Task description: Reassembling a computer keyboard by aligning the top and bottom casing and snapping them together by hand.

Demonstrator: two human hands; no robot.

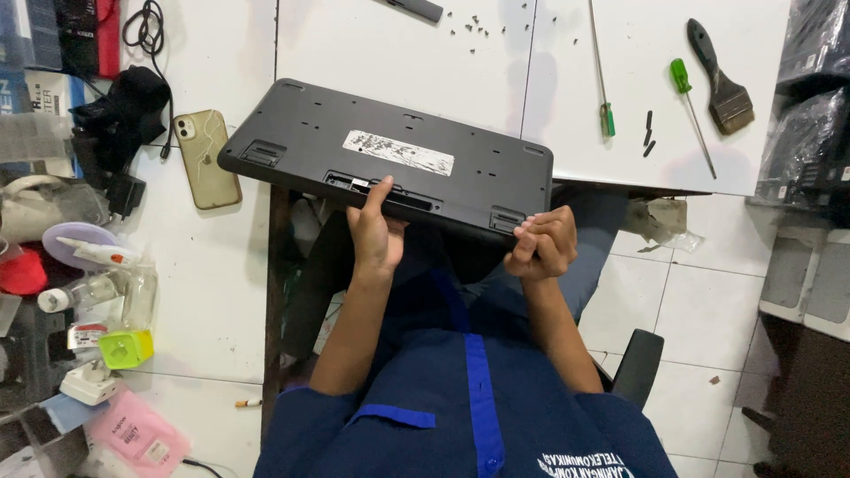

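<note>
Lying face-down, black keyboard (pixel 390 155) with torn white label (pixel 398 152)

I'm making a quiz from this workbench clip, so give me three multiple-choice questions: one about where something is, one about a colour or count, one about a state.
1. Where does the phone lie?
A. left of the keyboard
B. on the brush
C. on the floor

2. What colour are the screwdriver handles?
A. red
B. green
C. yellow

3. How is the keyboard turned?
A. keys up
B. underside up
C. standing on end

Answers:
1 A, it rests on the white table past the keyboard's left end.
2 B, both screwdrivers have green handles.
3 B, the flat back with its label faces up, held by the left hand and right hand.
</note>
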